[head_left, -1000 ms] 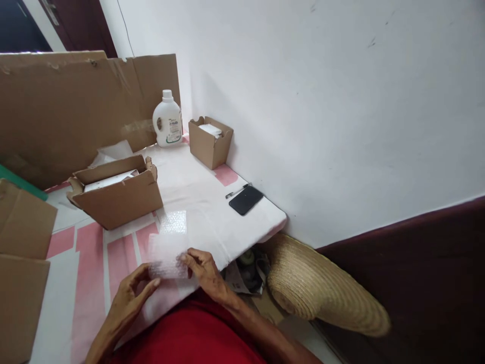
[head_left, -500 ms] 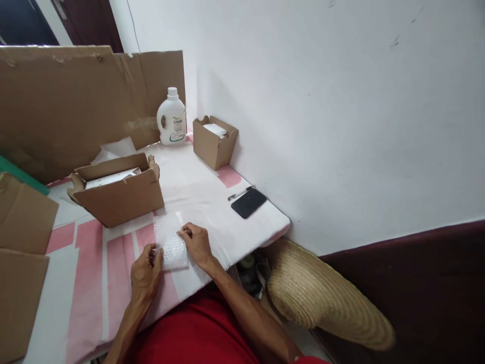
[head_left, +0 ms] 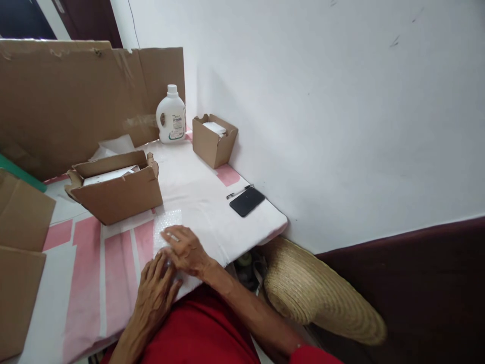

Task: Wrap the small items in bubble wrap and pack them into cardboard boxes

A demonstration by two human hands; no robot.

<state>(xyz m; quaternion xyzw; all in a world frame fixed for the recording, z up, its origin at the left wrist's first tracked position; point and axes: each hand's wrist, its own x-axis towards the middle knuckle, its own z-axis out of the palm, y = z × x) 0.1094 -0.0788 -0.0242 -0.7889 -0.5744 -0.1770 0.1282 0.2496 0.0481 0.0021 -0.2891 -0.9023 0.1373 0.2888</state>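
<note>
The desk [head_left: 212, 202] carried an open cardboard box [head_left: 117, 189], and just in front of it lay the bubble wrap [head_left: 166, 222]. Both hands pressed flat and open on the bubble wrap, right hand [head_left: 184, 247] over its middle, left hand [head_left: 157, 283] at its near end. Half a second earlier, the fingers had pinched its edges.

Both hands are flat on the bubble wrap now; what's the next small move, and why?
Probably pinch the near edge and lift the bubble wrap toward the open box. The left hand and right hand press it flat on the table, nothing is gripped, and the box sits just behind, open on top.
</note>
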